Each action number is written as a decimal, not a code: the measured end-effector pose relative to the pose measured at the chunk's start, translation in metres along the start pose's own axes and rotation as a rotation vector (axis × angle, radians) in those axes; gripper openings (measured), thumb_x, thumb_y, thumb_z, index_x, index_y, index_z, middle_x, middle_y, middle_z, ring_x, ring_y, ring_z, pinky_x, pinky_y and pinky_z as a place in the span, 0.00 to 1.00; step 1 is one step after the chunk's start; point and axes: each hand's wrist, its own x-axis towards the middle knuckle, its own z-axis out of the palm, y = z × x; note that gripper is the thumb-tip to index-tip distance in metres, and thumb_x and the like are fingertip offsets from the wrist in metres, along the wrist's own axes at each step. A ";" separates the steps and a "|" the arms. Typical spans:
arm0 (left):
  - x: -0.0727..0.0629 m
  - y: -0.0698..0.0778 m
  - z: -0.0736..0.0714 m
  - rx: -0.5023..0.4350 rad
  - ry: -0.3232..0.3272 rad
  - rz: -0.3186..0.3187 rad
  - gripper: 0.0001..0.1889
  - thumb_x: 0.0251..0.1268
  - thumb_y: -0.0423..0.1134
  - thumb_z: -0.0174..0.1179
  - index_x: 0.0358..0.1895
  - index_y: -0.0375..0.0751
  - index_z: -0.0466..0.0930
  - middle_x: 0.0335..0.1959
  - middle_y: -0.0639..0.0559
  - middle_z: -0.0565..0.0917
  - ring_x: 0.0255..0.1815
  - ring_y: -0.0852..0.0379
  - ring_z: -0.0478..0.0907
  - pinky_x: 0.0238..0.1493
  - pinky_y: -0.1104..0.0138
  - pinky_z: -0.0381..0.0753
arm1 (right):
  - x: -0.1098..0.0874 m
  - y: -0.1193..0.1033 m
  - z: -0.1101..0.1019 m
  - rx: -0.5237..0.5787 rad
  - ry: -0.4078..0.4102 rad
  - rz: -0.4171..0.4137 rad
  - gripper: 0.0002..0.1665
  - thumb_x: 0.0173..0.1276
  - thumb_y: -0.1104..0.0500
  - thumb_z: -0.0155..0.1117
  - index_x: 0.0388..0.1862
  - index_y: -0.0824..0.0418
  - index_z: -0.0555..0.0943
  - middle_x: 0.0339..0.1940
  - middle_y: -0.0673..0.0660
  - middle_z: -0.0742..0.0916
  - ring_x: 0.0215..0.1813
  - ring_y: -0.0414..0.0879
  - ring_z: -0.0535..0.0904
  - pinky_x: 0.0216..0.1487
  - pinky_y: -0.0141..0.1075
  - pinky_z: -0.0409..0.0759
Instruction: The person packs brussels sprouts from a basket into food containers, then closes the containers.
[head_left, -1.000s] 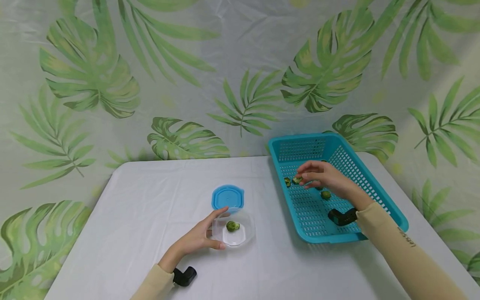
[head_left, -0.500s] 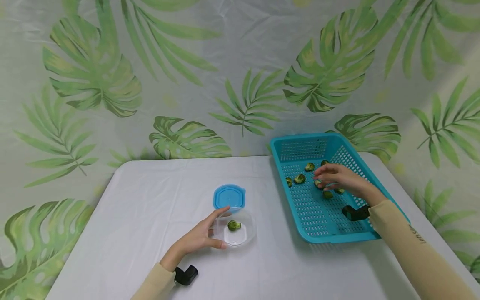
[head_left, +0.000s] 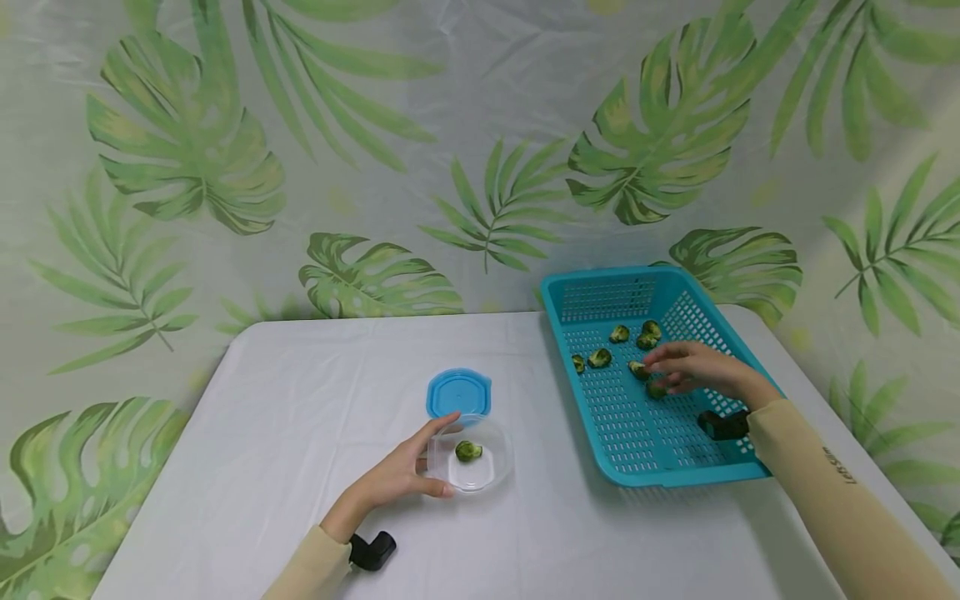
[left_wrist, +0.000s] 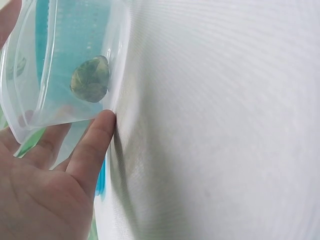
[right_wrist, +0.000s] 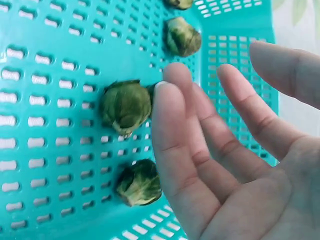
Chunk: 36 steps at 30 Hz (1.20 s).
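My left hand [head_left: 401, 475] holds a clear plastic container [head_left: 495, 462] by its left side, thumb in front and fingers behind. Inside lies one Brussels sprout [head_left: 468, 451], also visible through the wall in the left wrist view. My right hand [head_left: 693, 368] hovers inside a turquoise basket [head_left: 637, 477], palm turned sideways and fingers loosely bent, with nothing in its grasp. Just by its fingertips are a Brussels sprout [head_left: 639, 371] and another one [head_left: 656, 389]. In the right wrist view, a sprout [right_wrist: 126, 106] sits beside the foremost fingertip and part of another is hidden behind the fingers.
A blue lid [head_left: 458, 394] lies on the white tablecloth [head_left: 330, 392], behind the container. More sprouts [head_left: 599, 357] are scattered over the far half of the basket floor. The basket's raised rim encloses my right hand. A leaf-patterned curtain [head_left: 375, 167] hangs behind the table.
My right hand has moved right and slightly nearer within the basket, uncovering sprouts at the back and left. My left hand and the container have stayed in place.
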 end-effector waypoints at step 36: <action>-0.001 -0.001 0.001 -0.051 -0.009 0.020 0.50 0.53 0.37 0.71 0.76 0.44 0.48 0.72 0.42 0.60 0.72 0.42 0.53 0.62 0.47 0.65 | 0.008 0.012 0.003 -0.031 -0.090 0.115 0.25 0.72 0.64 0.53 0.62 0.79 0.67 0.60 0.74 0.72 0.51 0.58 0.79 0.51 0.48 0.78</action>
